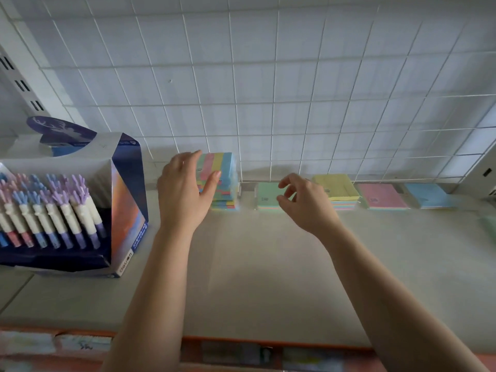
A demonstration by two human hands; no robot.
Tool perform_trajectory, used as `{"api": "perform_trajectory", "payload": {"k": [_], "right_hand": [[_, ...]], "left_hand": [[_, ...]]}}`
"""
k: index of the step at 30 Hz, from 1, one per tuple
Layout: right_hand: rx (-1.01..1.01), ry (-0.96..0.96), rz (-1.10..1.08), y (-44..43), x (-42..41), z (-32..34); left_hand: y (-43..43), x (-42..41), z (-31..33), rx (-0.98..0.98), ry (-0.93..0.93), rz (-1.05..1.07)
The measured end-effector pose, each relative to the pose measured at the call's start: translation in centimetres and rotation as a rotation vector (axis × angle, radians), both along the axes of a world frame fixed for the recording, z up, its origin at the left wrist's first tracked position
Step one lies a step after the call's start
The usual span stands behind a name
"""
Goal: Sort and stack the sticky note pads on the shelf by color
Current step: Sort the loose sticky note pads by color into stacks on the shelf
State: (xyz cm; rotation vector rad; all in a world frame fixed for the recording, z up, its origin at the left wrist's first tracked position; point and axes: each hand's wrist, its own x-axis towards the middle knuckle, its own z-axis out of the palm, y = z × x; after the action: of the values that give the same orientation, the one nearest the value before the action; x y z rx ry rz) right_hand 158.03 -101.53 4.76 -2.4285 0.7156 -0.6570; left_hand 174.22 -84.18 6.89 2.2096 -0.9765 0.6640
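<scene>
A tall stack of striped multicolour pads [225, 173] stands at the back of the shelf [268, 264]. My left hand [182, 194] rests against its left side, thumb on the front, fingers over the top. To its right lie a green pad [268, 196], a yellow-topped stack [338, 187], a pink pad [381, 196] and a blue pad [426, 195]. My right hand [303, 200] hovers over the green pad with fingers curled apart and nothing in them.
A blue display box of pens [61, 210] stands at the left, close to my left forearm. A white wire grid [268, 89] backs the shelf. An orange price rail [241, 342] runs along the front edge. Something pale green [489, 226] shows at the far right.
</scene>
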Motion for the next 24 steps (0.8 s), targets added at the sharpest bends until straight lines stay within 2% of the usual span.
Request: {"api": "perform_trajectory", "payload": {"k": [7, 16, 24], "right_hand": [[-0.041, 0.012, -0.070, -3.3, -6.1, 1.4], [-0.050, 0.015, -0.209, -9.7, -17.0, 1.9], [-0.067, -0.011, -0.319, -15.5, -27.2, 2.5]], "left_hand": [[-3.7, -5.2, 0.7, 0.071, -0.054, -0.073], [-13.3, -16.8, -0.3, 0.284, -0.060, -0.262], [-21.3, -26.6, -0.4, 0.304, -0.064, -0.418]]}}
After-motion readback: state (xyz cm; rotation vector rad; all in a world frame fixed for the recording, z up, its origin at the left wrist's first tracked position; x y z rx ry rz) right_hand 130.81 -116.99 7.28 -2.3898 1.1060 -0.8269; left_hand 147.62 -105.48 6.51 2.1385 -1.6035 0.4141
